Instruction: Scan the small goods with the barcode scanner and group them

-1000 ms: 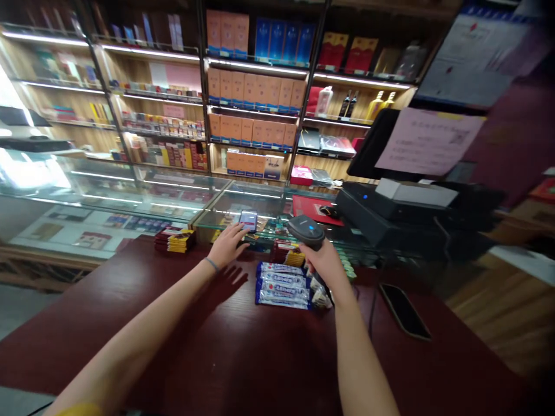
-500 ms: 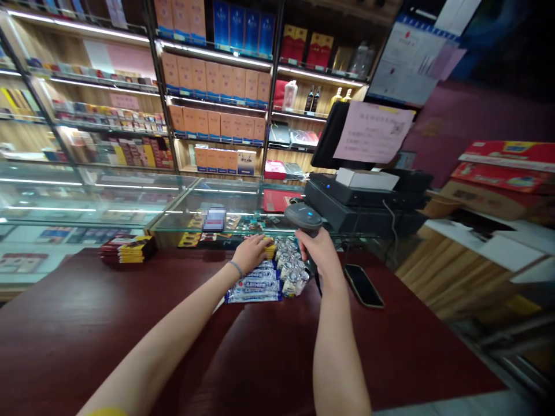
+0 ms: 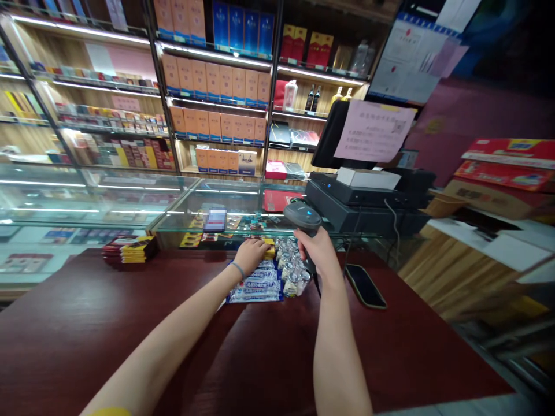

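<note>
My right hand is closed around the handle of a dark barcode scanner, its head tilted over the goods on the counter. Palm down, my left hand has its fingers curled over a yellow packet; part of the packet is hidden beneath the fingers. Just below that hand lie several blue-and-white wrapped sticks, side by side. Several small clear jars with silvery lids stand in rows between the sticks and the scanner.
A phone lies on the dark red counter at right. Red and yellow packets are stacked at left. Behind are a glass display case and a black register. Red cartons are piled at far right.
The yellow packet by my left fingers shows a flatter, plainer face than before. Both hands and the scanner have barely moved; the whole view has shifted slightly.
</note>
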A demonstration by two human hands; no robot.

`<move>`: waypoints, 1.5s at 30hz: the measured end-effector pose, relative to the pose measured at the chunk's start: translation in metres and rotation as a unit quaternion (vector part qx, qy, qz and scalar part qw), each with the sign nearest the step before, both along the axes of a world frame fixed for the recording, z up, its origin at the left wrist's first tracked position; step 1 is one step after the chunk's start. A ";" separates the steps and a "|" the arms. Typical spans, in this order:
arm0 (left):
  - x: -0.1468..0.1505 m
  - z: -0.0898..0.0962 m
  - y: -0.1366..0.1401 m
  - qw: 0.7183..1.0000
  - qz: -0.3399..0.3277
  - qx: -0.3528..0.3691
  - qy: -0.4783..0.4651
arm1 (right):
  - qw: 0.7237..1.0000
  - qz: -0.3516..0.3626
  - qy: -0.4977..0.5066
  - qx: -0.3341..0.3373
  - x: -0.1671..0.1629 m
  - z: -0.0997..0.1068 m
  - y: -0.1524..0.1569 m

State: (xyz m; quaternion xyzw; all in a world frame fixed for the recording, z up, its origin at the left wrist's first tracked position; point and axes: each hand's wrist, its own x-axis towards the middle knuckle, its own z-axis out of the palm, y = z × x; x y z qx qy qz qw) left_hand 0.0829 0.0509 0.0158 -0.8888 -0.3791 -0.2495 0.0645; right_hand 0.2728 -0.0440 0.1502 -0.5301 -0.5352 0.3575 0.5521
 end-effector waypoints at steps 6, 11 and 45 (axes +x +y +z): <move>-0.036 0.015 -0.028 0.987 -0.016 0.014 -0.157 | 0.999 -0.009 -0.021 0.022 -0.005 -0.003 0.003; -0.085 -0.006 -0.048 0.900 0.090 -0.045 -0.423 | 0.999 -0.003 -0.040 0.017 -0.017 -0.005 0.003; -0.170 -0.059 -0.047 0.421 0.041 -0.236 -0.875 | 0.879 0.174 -0.436 -0.083 -0.148 -0.065 -0.002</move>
